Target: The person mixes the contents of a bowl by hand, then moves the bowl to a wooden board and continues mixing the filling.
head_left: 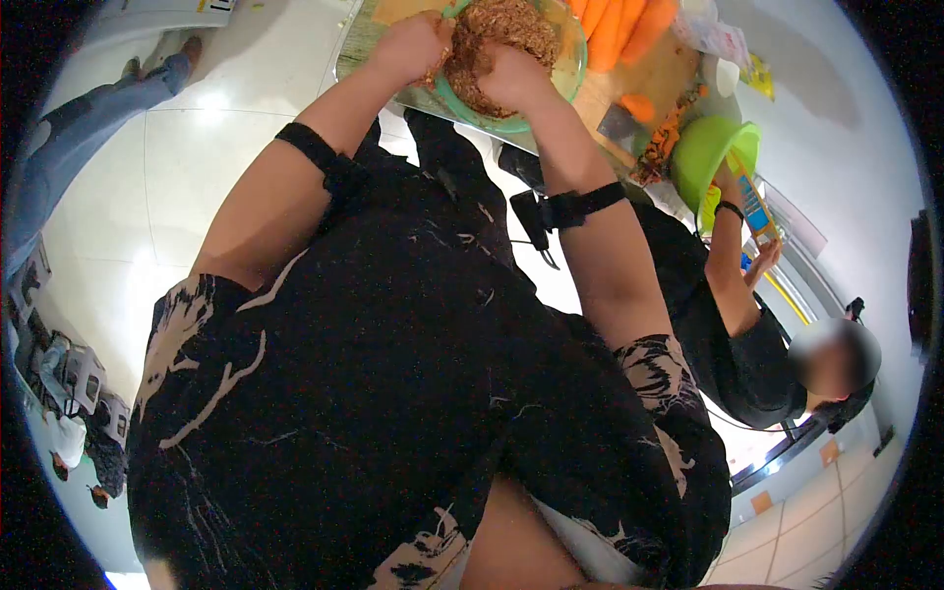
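A round bowl with a translucent green rim [578,61] stands at the table edge. It holds a brown, crumbly mixture [511,28] that looks like mince. My left hand [413,47] is closed at the bowl's left rim, with brown bits stuck to its fingers. My right hand [516,79] reaches into the bowl, its fingers curled into the mixture and partly buried. Black straps circle both forearms.
Several carrots [615,29] lie right of the bowl on a wooden board [600,93], near orange peelings [661,147] and a plastic bag [718,37]. A co-worker [737,324] at right handles a yellow-blue packet [755,208] by a lime-green basin [693,157].
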`<control>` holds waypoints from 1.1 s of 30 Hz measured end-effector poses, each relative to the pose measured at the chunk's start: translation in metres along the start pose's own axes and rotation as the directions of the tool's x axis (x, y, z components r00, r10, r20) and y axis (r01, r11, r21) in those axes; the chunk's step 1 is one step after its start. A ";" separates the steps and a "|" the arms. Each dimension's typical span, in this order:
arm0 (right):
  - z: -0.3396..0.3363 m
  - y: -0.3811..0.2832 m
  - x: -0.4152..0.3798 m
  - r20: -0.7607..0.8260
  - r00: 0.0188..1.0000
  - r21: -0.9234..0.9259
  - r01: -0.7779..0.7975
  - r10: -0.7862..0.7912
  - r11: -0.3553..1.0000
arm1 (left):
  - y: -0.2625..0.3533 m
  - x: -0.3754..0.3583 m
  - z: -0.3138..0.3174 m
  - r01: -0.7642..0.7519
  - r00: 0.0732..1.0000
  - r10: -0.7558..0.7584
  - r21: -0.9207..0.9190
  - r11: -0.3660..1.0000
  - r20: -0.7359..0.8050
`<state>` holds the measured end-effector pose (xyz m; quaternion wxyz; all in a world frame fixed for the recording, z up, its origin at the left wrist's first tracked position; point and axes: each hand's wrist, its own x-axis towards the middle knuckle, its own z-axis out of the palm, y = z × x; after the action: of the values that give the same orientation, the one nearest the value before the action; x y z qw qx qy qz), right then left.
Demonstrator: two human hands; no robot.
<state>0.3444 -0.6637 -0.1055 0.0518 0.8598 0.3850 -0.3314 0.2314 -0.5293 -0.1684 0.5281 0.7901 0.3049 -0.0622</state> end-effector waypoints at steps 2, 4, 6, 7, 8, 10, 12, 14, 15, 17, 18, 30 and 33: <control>-0.007 0.005 0.006 -0.029 0.999 0.279 0.025 -0.018 0.960 | -0.003 0.000 0.003 -0.018 1.000 0.017 -0.030 0.999 -0.007; -0.001 0.026 0.015 -0.107 0.993 0.416 0.005 0.044 0.909 | -0.003 -0.002 0.001 -0.011 1.000 0.010 -0.052 0.999 -0.007; 0.007 0.048 0.021 -0.205 0.965 0.403 -0.071 0.166 0.912 | 0.002 -0.004 0.001 0.018 1.000 -0.018 -0.065 0.998 -0.001; 0.014 0.050 0.023 -0.267 0.951 0.259 -0.088 0.159 0.962 | 0.003 -0.005 0.001 0.031 1.000 -0.031 -0.069 0.997 0.001; 0.020 0.053 0.024 -0.186 0.973 0.153 -0.107 0.135 0.982 | 0.004 -0.006 0.002 0.041 0.999 -0.041 -0.067 0.997 0.001; 0.020 0.025 0.015 -0.017 0.993 -0.065 -0.122 0.121 0.990 | 0.003 -0.003 0.004 0.030 0.999 -0.031 -0.061 0.998 -0.010; 0.014 0.014 0.012 0.005 1.000 0.010 -0.004 0.004 1.000 | 0.001 -0.003 0.006 0.008 1.000 -0.008 -0.053 0.999 -0.013; 0.005 0.012 0.014 -0.061 0.995 0.247 0.094 -0.081 0.964 | 0.000 -0.004 0.006 -0.001 1.000 0.001 -0.058 0.998 0.003; 0.008 0.017 0.016 -0.134 0.991 0.276 0.062 -0.025 0.959 | 0.005 -0.006 0.002 0.017 1.000 -0.015 -0.068 0.998 0.024; 0.016 0.031 0.018 -0.267 0.960 0.338 0.006 0.089 0.941 | 0.014 -0.012 -0.006 0.072 0.995 -0.065 -0.089 0.993 0.079; 0.018 0.025 0.013 -0.243 0.957 0.175 -0.118 0.159 0.977 | 0.019 -0.015 -0.009 0.109 0.989 -0.097 -0.101 0.989 0.114; -0.003 0.040 0.027 -0.144 0.966 0.110 -0.200 0.215 0.974 | 0.000 0.004 0.002 -0.055 0.998 0.054 0.153 0.987 0.012; 0.006 0.009 0.004 0.037 0.985 -0.182 -0.161 0.170 0.970 | -0.008 0.014 0.014 0.002 1.000 -0.003 0.031 1.000 0.027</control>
<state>0.3493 -0.6696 -0.1137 0.1660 0.8718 0.3386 -0.3126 0.2408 -0.5333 -0.1868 0.5196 0.7970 0.2978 -0.0784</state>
